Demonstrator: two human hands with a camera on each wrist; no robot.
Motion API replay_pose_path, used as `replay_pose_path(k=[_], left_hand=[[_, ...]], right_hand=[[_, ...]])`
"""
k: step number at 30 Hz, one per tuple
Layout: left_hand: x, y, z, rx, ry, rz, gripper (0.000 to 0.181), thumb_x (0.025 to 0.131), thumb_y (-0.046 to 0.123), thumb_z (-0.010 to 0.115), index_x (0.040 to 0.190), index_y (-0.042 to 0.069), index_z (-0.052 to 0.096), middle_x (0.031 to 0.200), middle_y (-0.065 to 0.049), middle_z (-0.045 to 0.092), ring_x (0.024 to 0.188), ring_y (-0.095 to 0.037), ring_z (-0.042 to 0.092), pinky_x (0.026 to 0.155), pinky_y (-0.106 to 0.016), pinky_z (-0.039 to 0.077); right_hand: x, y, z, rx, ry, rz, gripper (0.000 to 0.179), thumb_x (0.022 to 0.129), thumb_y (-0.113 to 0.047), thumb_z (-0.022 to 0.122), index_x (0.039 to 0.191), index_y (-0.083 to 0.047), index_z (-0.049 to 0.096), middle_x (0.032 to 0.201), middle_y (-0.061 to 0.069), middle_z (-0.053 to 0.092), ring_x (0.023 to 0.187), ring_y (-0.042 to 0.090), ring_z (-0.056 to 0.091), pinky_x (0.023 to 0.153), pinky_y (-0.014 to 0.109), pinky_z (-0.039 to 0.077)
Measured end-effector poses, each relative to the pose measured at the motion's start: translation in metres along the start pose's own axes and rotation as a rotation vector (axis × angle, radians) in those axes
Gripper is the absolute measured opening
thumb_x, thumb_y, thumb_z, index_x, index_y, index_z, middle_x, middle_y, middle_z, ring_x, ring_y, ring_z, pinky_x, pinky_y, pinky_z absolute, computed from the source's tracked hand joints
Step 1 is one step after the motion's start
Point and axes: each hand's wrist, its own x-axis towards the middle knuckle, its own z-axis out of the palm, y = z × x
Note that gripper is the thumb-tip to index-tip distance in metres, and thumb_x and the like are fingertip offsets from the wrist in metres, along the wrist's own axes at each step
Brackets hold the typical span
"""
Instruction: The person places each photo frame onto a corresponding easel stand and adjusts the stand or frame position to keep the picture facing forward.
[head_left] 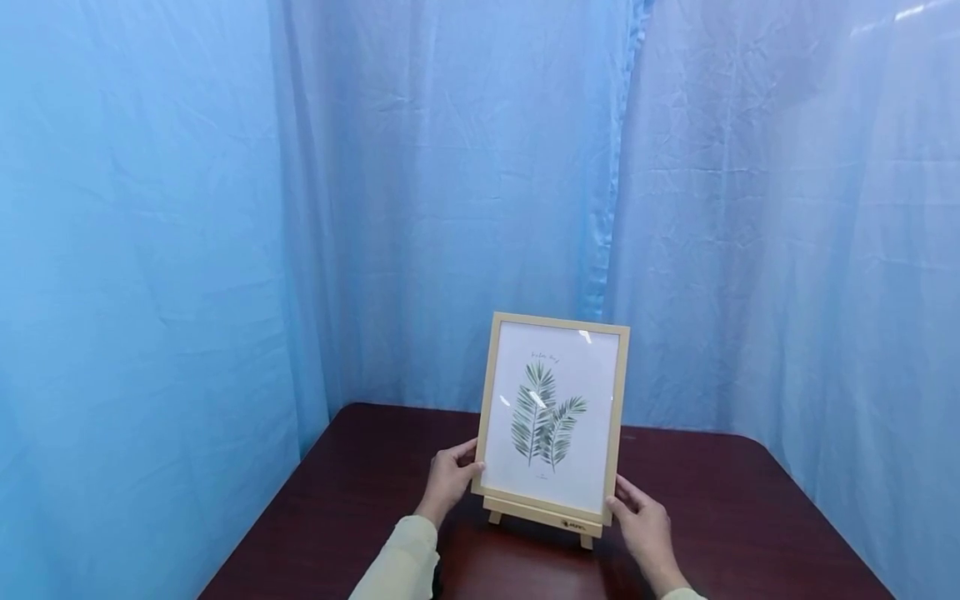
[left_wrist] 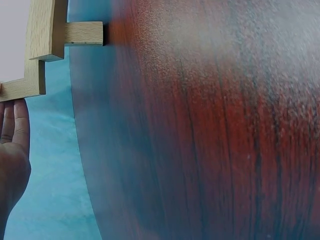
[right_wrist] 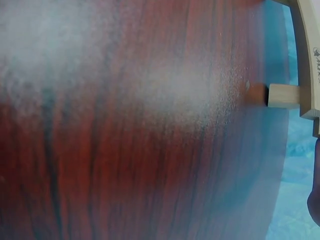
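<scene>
A picture frame (head_left: 551,417) with a light wood border and a print of two green fern-like leaves stands upright, leaning slightly back. Beneath its lower edge shows the ledge of a small wooden easel (head_left: 542,514), with two short feet on the table. My left hand (head_left: 450,482) grips the frame's left side near the bottom corner, thumb at the front. On the opposite side my right hand (head_left: 645,529) holds the lower right edge, its thumb also in front. The left wrist view shows fingers against the frame's edge (left_wrist: 22,89). Most of the easel is hidden behind the frame.
The dark reddish-brown table (head_left: 360,500) has rounded far corners and a glossy, wood-grained top. Blue curtains (head_left: 465,208) hang behind it and along both sides.
</scene>
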Motion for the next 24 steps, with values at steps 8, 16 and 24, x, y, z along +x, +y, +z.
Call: replay_pose_path(k=[8, 16, 24], left_hand=[[-0.002, 0.002, 0.001, 0.008, 0.01, 0.0, 0.044, 0.088, 0.0, 0.072, 0.131, 0.003, 0.064, 0.112, -0.014, 0.071, 0.098, -0.023, 0.067, 0.08, -0.037, 0.057], [-0.005, 0.0, 0.0, 0.009, 0.013, 0.009, 0.045, 0.088, -0.001, 0.072, 0.132, 0.004, 0.064, 0.109, -0.013, 0.072, 0.096, -0.022, 0.068, 0.077, -0.036, 0.058], [-0.005, -0.001, 0.001, -0.007, 0.028, 0.038, 0.044, 0.087, -0.002, 0.072, 0.13, 0.002, 0.065, 0.103, -0.012, 0.072, 0.091, -0.019, 0.068, 0.074, -0.033, 0.058]], right_hand=[[0.003, 0.002, -0.001, 0.004, -0.01, -0.005, 0.045, 0.094, -0.009, 0.067, 0.137, 0.002, 0.057, 0.12, 0.023, 0.067, 0.106, 0.034, 0.064, 0.078, 0.037, 0.057], [0.009, 0.0, 0.001, -0.019, -0.034, 0.002, 0.046, 0.096, -0.01, 0.065, 0.138, 0.003, 0.055, 0.123, 0.024, 0.065, 0.11, 0.038, 0.062, 0.083, 0.044, 0.055], [0.017, 0.0, 0.002, -0.011, -0.044, 0.0, 0.044, 0.096, -0.009, 0.065, 0.137, 0.003, 0.056, 0.122, 0.025, 0.065, 0.109, 0.038, 0.062, 0.082, 0.042, 0.056]])
